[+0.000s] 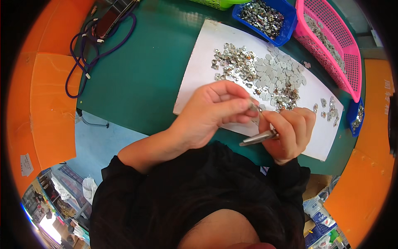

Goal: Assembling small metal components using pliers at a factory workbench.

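Note:
My left hand (215, 106) is closed, its thumb and fingertips pinching a small grey metal piece (252, 106). Meeting it from the right, my right hand (292, 129) keeps a pointed silver metal tool (259, 137) tucked under its fingers; whether it is pliers or tweezers I cannot tell. The right thumb and index finger come up against the piece, partly hiding it. Just beyond the hands, on a white board (195, 74), lie a heap of shiny metal fittings (238, 60), a pile of flat grey pieces (277, 70) and more small fittings (287, 98).
A blue bin (286, 36) of small metal parts and a pink basket (353, 54) of grey pieces stand at the far right. A smaller blue tray (352, 120) sits by the right edge. A purple cord (124, 42) coils on the green table (153, 54), far left.

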Action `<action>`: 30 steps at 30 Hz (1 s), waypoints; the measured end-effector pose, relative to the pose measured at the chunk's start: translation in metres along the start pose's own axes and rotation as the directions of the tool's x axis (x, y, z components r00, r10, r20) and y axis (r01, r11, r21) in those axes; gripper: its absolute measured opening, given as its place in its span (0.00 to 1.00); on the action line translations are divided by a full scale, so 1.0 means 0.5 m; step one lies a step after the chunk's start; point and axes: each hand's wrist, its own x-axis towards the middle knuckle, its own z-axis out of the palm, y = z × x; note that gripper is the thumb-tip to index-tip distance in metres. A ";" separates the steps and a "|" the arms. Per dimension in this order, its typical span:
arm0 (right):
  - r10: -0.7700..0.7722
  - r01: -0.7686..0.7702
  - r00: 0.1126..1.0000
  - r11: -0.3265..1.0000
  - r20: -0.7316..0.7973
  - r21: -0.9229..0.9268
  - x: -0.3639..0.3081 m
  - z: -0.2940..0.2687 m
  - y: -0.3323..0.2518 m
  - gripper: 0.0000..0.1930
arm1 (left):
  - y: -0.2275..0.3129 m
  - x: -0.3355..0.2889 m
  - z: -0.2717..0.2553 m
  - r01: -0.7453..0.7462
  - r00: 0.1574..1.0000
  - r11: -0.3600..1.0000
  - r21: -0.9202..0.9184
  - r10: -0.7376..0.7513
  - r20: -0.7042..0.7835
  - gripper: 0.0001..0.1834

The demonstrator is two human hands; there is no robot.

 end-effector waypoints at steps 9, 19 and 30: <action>0.214 -0.212 0.977 0.943 0.021 0.258 -0.007 0.027 0.009 0.16 | -0.012 0.017 0.008 -0.052 0.995 0.988 0.148 0.039 0.087 0.11; 0.465 -0.589 0.808 0.648 0.362 0.483 0.003 0.005 0.017 0.11 | -0.008 0.024 0.006 -0.027 0.999 0.994 0.108 0.022 0.045 0.10; 0.504 -0.759 0.650 0.459 0.568 0.462 0.028 -0.016 0.002 0.02 | -0.001 0.021 0.009 -0.044 0.999 0.992 0.120 0.040 0.036 0.12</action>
